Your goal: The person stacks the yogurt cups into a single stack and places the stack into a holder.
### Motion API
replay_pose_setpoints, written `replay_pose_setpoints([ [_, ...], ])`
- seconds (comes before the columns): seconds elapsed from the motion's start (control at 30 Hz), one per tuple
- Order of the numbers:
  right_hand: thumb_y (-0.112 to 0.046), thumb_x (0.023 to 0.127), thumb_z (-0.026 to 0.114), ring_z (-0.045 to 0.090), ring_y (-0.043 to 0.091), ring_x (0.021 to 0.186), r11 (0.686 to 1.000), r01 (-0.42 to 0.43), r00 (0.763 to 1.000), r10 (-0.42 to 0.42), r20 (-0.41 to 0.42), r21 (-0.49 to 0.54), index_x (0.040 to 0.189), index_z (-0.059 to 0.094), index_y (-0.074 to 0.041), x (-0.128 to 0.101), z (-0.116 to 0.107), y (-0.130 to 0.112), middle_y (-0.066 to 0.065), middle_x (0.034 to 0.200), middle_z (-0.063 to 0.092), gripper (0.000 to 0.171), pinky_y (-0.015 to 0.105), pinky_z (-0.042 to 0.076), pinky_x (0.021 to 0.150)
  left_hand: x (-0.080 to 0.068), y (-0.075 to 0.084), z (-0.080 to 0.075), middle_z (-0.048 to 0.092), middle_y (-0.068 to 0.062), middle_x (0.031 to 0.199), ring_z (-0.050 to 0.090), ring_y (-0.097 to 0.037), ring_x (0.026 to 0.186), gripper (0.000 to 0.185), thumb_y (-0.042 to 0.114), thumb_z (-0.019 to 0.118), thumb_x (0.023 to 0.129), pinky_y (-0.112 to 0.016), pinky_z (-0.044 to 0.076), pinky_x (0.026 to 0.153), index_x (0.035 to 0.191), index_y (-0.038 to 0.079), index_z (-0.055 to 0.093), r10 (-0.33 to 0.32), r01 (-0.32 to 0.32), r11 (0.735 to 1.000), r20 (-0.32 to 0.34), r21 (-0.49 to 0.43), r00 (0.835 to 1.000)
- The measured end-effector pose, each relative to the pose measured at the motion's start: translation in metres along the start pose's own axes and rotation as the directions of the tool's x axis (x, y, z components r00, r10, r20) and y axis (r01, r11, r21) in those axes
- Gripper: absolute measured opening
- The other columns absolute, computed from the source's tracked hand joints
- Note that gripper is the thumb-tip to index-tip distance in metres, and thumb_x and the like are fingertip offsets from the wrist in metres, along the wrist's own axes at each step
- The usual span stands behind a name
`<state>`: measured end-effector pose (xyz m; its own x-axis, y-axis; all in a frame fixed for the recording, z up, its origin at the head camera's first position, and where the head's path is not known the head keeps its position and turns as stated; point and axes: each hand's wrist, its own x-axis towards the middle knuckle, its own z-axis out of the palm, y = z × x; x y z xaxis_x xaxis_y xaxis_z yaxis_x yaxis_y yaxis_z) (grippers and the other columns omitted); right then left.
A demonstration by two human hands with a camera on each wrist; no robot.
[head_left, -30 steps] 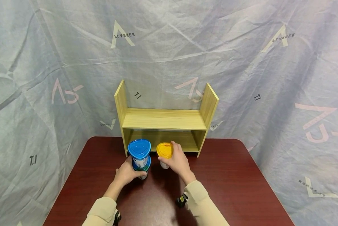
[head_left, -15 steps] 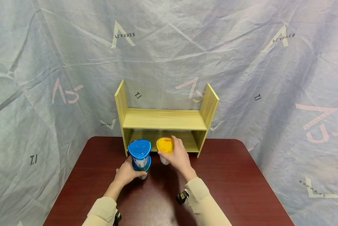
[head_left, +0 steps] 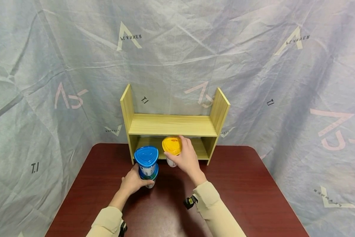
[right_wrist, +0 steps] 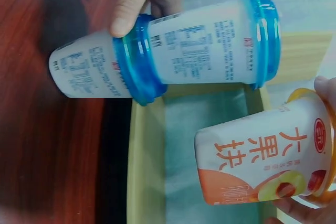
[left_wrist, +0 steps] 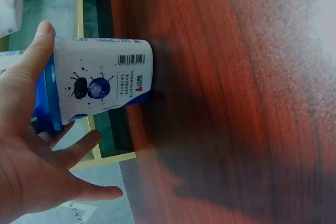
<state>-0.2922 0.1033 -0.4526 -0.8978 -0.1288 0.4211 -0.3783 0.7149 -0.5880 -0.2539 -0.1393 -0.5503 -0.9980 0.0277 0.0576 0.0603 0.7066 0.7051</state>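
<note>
Two white yogurt cups with blue lids stand stacked upright on the table. My left hand [head_left: 132, 181] grips the lower yogurt cup [left_wrist: 105, 77] around its blue lid, thumb on one side and fingers on the other. On that lid rests the upper yogurt cup [right_wrist: 205, 43]. To the right, my right hand [head_left: 187, 161] holds a yellow-lidded yogurt cup [right_wrist: 257, 156] by its rim. This cup, printed with orange characters and fruit, is off the table, apart from the stack and in front of the shelf.
A light wooden two-level shelf [head_left: 172, 125] stands at the back of the dark red table [head_left: 239, 184], just behind the cups. Its side panels rise above the upper board. A grey printed cloth [head_left: 171, 65] hangs behind.
My right hand has raised the yellow-lidded cup and moved it forward, toward the shelf, and lately slightly left. The left hand and the blue-lidded stack have stayed in place.
</note>
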Motion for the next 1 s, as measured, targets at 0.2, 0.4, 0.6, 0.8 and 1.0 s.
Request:
replay_pose_setpoints([
  [0.2, -0.056, 0.08, 0.08, 0.058, 0.029, 0.106, 0.999, 0.028, 1.0, -0.028, -0.012, 0.019, 0.152, 0.041, -0.008, 0.007, -0.005, -0.01, 0.015, 0.133, 0.052, 0.095, 0.046, 0.055, 0.089, 0.0, 0.0, -0.001, 0.054, -0.022, 0.142, 0.054, -0.044, 0.127, 0.108, 0.05, 0.091, 0.071, -0.087, 0.021, 0.094, 0.151, 0.0, 0.037, -0.005, 0.005, 1.0, 0.005, -0.003, 1.0],
  [0.4, -0.055, 0.08, 0.081, 0.058, 0.03, 0.108, 0.999, 0.04, 0.999, -0.04, -0.021, 0.028, 0.151, 0.041, -0.007, 0.011, -0.009, -0.016, 0.014, 0.133, 0.052, 0.094, 0.047, 0.054, 0.091, 0.0, 0.0, -0.001, 0.054, -0.023, 0.142, 0.054, -0.044, 0.127, 0.108, 0.05, 0.091, 0.071, -0.087, 0.02, 0.095, 0.151, 0.0, 0.037, -0.007, 0.007, 1.0, 0.009, -0.004, 1.0],
  [0.6, -0.052, 0.08, 0.081, 0.057, 0.03, 0.112, 0.997, 0.058, 0.998, -0.056, -0.036, 0.047, 0.151, 0.042, -0.006, 0.014, -0.013, -0.022, 0.015, 0.137, 0.051, 0.093, 0.047, 0.053, 0.093, 0.001, 0.0, -0.001, 0.054, -0.023, 0.143, 0.054, -0.045, 0.127, 0.108, 0.05, 0.091, 0.071, -0.087, 0.02, 0.095, 0.151, 0.0, 0.037, -0.007, 0.007, 1.0, 0.011, -0.002, 1.0],
  [0.8, -0.052, 0.08, 0.081, 0.056, 0.03, 0.113, 0.996, 0.069, 0.997, -0.066, -0.046, 0.061, 0.15, 0.042, -0.006, 0.018, -0.015, -0.028, 0.015, 0.138, 0.051, 0.092, 0.048, 0.052, 0.095, 0.001, -0.001, -0.001, 0.054, -0.023, 0.143, 0.054, -0.045, 0.127, 0.107, 0.048, 0.091, 0.071, -0.088, 0.02, 0.094, 0.15, 0.0, 0.038, -0.001, 0.001, 1.0, 0.009, -0.002, 1.0],
  [1.0, -0.054, 0.082, 0.079, 0.056, 0.029, 0.112, 0.995, 0.069, 0.997, -0.066, -0.038, 0.069, 0.151, 0.041, -0.009, 0.02, -0.015, -0.034, 0.013, 0.141, 0.049, 0.091, 0.047, 0.053, 0.093, 0.001, -0.002, 0.0, 0.055, -0.022, 0.142, 0.055, -0.044, 0.126, 0.107, 0.049, 0.091, 0.07, -0.087, 0.021, 0.094, 0.15, 0.001, 0.039, -0.001, 0.001, 1.0, 0.004, 0.001, 1.0],
])
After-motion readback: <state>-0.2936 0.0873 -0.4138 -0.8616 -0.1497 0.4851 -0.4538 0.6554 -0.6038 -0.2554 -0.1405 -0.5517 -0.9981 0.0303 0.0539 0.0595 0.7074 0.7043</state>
